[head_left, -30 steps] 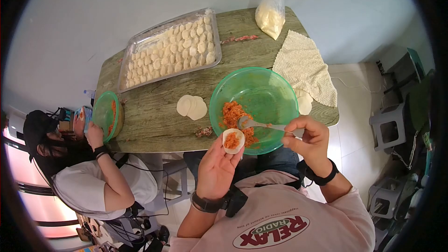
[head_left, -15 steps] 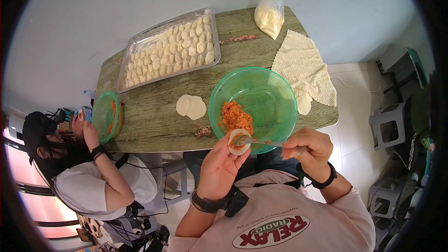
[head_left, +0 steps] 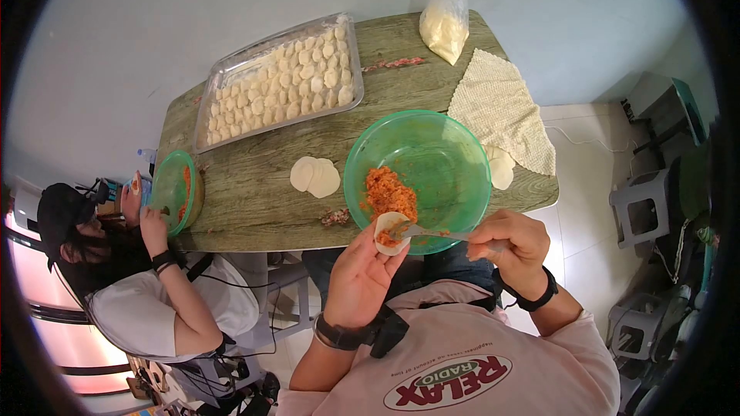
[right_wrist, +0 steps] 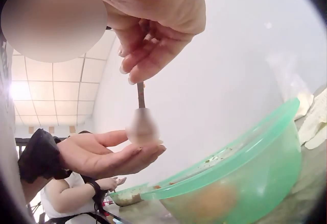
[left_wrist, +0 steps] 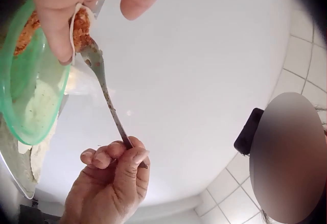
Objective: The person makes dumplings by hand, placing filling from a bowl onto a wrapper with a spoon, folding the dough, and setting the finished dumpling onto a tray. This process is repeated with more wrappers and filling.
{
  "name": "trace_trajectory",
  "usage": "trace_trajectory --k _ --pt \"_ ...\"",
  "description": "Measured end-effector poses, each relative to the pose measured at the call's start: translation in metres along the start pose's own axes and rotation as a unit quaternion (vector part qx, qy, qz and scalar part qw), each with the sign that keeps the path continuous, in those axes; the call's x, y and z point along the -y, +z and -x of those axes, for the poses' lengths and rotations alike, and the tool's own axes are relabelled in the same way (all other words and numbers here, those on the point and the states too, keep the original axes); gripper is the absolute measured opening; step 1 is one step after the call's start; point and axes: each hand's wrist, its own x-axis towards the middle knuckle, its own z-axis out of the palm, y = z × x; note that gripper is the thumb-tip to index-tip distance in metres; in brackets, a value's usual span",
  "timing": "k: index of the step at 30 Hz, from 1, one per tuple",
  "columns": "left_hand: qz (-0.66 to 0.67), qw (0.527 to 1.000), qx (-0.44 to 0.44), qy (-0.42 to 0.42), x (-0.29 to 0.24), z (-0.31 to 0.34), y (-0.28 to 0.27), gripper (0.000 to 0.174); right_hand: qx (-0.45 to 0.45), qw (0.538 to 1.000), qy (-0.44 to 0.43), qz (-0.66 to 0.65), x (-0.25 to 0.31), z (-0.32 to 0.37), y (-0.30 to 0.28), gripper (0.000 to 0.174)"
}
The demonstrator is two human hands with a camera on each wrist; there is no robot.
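My left hand [head_left: 356, 285] is palm up in front of the green bowl [head_left: 455, 165], carrying a round dumpling wrapper [head_left: 380, 247] on extended fingers, thumb held apart. Orange-red filling [left_wrist: 82, 29] lies in the wrapper, which bends up along the fingers in the left wrist view. Between thumb and fingertips, my right hand [head_left: 515, 250] pinches the handle of a metal spoon [head_left: 443, 235]. The spoon's bowl touches the filling on the wrapper. More orange-red filling [head_left: 391, 194] is heaped at the left side inside the green bowl.
A metal tray [head_left: 220, 84] with rows of dumplings stands at the back left. Loose wrappers [head_left: 324, 179] lie left of the bowl, others [head_left: 502, 169] right beside a cloth [head_left: 505, 104]. A plastic bag [head_left: 445, 34] leans behind. Another person [head_left: 177, 293] sits left at a second green bowl [head_left: 197, 208].
The spoon has moved left and down from the bowl's filling onto the wrapper. My left hand has shifted slightly right. In the last half second the spoon has moved only slightly on the filling.
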Motion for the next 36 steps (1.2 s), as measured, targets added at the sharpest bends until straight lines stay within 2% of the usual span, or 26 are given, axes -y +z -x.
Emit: trace_trajectory --k 3,7,9,15,25,27,30,36 --pt "0.001 1.0 0.001 -0.005 -0.0006 -0.0005 0.0004 0.046 0.027 0.998 -0.014 0.053 -0.0004 -0.0017 -0.0032 0.012" --pt "-0.007 1.0 -0.005 -0.012 -0.0001 -0.0001 0.0017 0.046 0.004 1.0 0.0 -0.002 -0.0006 -0.002 -0.0016 0.012" --pt "0.0 1.0 0.01 -0.029 -0.0015 0.0006 0.0033 0.047 0.051 0.996 -0.064 0.022 0.0012 -0.0061 -0.0024 0.011" --pt "-0.002 0.999 0.02 -0.039 -0.0016 0.0007 0.0046 0.046 0.075 0.991 -0.093 0.056 -0.001 -0.0055 0.0024 0.013" --pt "-0.004 0.999 0.015 -0.037 -0.0005 0.0002 0.0007 0.046 0.063 0.994 -0.072 0.043 0.0005 -0.0051 0.0016 0.015" --pt "-0.038 0.999 0.016 -0.035 -0.0005 0.0003 0.001 0.053 0.072 0.993 -0.078 0.053 -0.0009 -0.0049 0.0032 0.016" --pt "-0.042 0.998 0.017 -0.032 -0.0007 0.0006 0.0017 0.053 0.077 0.992 -0.078 0.061 0.0003 -0.007 0.0008 0.016" --pt "-0.013 0.999 0.017 -0.037 0.0007 0.0003 0.0016 0.046 0.075 0.993 -0.075 0.044 0.0009 -0.0056 0.0039 0.016"
